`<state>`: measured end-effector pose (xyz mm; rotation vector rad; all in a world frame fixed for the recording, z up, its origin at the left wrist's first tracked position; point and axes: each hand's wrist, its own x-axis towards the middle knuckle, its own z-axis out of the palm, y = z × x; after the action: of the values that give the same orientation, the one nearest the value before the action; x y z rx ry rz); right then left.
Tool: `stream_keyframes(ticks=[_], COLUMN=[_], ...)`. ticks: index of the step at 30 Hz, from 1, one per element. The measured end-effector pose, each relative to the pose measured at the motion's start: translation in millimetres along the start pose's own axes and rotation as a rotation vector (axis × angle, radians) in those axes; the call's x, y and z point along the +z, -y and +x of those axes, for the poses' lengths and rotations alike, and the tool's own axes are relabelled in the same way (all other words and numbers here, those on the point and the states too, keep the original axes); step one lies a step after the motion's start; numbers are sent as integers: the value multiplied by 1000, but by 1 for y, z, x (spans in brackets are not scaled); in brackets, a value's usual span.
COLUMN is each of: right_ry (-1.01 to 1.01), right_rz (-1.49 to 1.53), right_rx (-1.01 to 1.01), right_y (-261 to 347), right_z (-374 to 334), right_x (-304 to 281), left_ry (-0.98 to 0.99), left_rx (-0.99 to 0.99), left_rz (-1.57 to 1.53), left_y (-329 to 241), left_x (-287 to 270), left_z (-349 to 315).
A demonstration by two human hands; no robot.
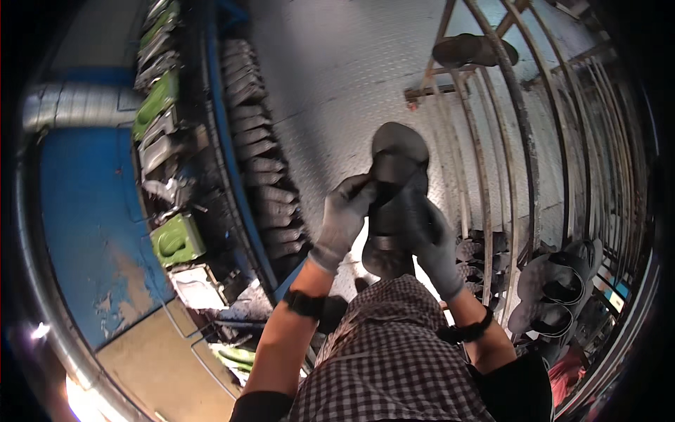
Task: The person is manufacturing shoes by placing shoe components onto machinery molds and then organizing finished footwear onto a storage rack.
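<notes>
I hold a black sandal [399, 151] upright in front of my body with both hands. Its rounded end points away from me, and a darker band crosses its middle. My left hand [344, 219], in a grey glove with dark fingertips, pinches its left edge. On the opposite edge, my right hand [437, 246] wraps round it, gloved the same way; its fingers are partly hidden. Below the hands, another dark rounded part [385, 259] shows; I cannot tell whether it belongs to the same sandal or a second one.
On the left runs a machine line with green moulds [177, 240] and metal parts. A row of dark, stacked pieces [264, 155] lies beside it. To the right stands a rack of long bars [524, 126], with dark footwear [474, 51] at its far end and more shoes [555, 285] nearer me.
</notes>
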<state>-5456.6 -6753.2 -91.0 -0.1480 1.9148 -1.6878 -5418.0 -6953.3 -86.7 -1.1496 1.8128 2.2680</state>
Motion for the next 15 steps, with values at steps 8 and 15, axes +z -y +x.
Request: stream_keyframes(ticks=[8,15], right_ry=[96,130], right_rz=[260,260], right_rx=[68,76], right_y=[49,51], right_z=[13,44], right_x=[15,39], left_ry=[-76,-149], left_rx=[-107,-122], left_rz=[-374,-196], left_y=[-42,-80], left_x=[-21,-40], left_z=[-1,15])
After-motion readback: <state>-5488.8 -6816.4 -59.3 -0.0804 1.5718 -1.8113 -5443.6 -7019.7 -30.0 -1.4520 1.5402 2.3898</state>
